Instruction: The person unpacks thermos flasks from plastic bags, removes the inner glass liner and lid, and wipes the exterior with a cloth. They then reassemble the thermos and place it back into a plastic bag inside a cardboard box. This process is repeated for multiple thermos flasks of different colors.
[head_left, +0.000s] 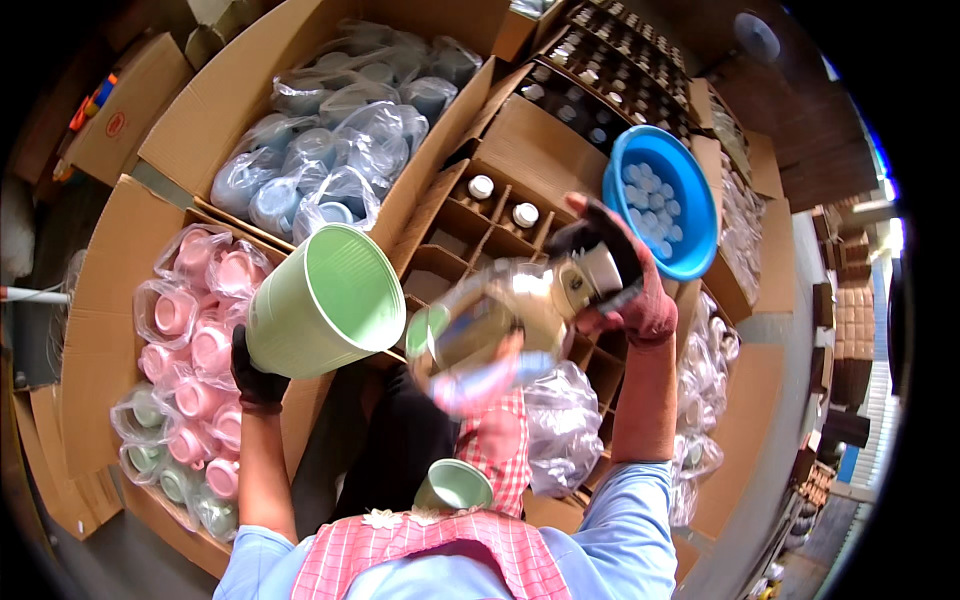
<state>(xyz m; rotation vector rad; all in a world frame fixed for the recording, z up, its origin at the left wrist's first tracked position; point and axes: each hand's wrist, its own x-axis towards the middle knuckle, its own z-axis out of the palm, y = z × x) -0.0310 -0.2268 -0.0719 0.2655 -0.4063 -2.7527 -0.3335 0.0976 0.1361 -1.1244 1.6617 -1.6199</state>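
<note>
My left hand (258, 372), in a dark glove, grips a large light green plastic tub (285, 310) by its lower side. Its open mouth faces up and to the right. My right hand (638, 305), in a worn dark and reddish glove, is closed round the neck end of a clear bottle (535, 295) with a white cap. The bottle lies tilted, its base toward the tub, and its lower part and label are smeared by motion. Beneath it is a divided carton (440, 235), where white-capped bottles (524, 215) stand in some compartments. A small green cup (458, 484) rests by my lap.
A blue basin (697, 190) of white caps sits beyond my right hand. At the upper left, a carton holds bagged grey-blue cups (335, 150). Bagged pink mugs (210, 350) fill another at the left. More capped bottles (590, 78) stand in the far carton.
</note>
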